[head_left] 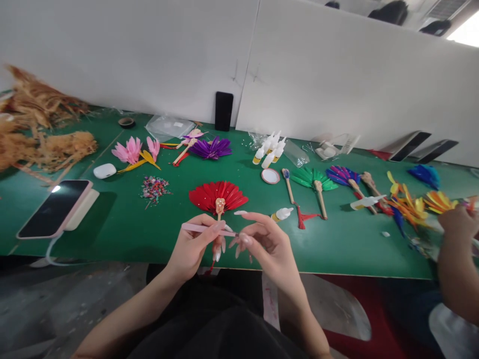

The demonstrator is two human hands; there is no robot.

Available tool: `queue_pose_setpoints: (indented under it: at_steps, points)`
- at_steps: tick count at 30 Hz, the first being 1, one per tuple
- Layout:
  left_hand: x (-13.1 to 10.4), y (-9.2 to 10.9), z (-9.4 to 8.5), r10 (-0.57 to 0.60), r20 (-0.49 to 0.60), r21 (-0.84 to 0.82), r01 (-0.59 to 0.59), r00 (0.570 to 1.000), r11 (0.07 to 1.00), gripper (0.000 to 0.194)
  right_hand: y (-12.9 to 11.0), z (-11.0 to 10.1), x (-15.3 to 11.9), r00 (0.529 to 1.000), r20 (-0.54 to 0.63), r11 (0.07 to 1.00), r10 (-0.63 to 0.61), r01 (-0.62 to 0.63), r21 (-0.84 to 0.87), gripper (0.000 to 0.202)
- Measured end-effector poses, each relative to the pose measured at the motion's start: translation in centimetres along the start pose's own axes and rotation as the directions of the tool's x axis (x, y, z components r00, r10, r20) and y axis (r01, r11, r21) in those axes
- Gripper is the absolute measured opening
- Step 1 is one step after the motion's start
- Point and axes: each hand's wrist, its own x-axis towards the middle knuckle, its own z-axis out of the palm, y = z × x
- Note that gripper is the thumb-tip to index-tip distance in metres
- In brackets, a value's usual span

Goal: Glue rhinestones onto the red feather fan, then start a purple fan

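My left hand (196,247) is closed around slim pink tweezers (194,228), which point to the right. At their tip, the thumb and fingertips of my right hand (267,244) come together. Anything pinched there is too small to make out; one finger of that hand is stretched forward. Just beyond my hands, a red feather fan (217,194) lies spread on the green table. Pale dots are on its feathers and small beads cover the head of its wooden handle (220,205). My left hand hides the lower handle, and a red tassel hangs below it.
Colourful beads (155,191) lie in a heap left of the fan. White glue bottles (268,149) stand behind, with another bottle (281,214) lying nearer. A green feather fan (314,179) is to the right. A phone (56,208) leans at left; another person's hand (458,219) works far right.
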Motion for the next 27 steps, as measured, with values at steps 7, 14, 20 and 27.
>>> queue_pose_setpoints:
  at_steps: [7, 14, 20, 27]
  points:
    - [0.2, -0.3, 0.6, 0.005, 0.030, 0.014, -0.005, 1.000, 1.000, 0.017, -0.5, -0.4, 0.4, 1.000, 0.029, 1.000, 0.005, -0.006, 0.028, 0.029]
    - [0.0, -0.2, 0.7, 0.005, 0.045, 0.011, -0.006, 0.999, 1.000, 0.016, -1.1, -0.9, 0.6, 0.999, 0.033, 1.000, 0.030, -0.031, 0.007, 0.032]
    - [0.0, 0.1, 0.6, 0.026, 0.048, 0.011, -0.026, 0.999, 1.000, 0.014, -1.3, -0.8, 0.7, 0.996, 0.078, 0.995, 0.044, -0.050, 0.081, 0.035]
    - [-0.2, 0.3, 0.0, 0.053, 0.033, 0.021, -0.053, 0.998, 0.998, 0.014, -1.6, 0.2, 1.0, 0.999, 0.035, 0.999, 0.028, -0.029, 0.015, 0.030]
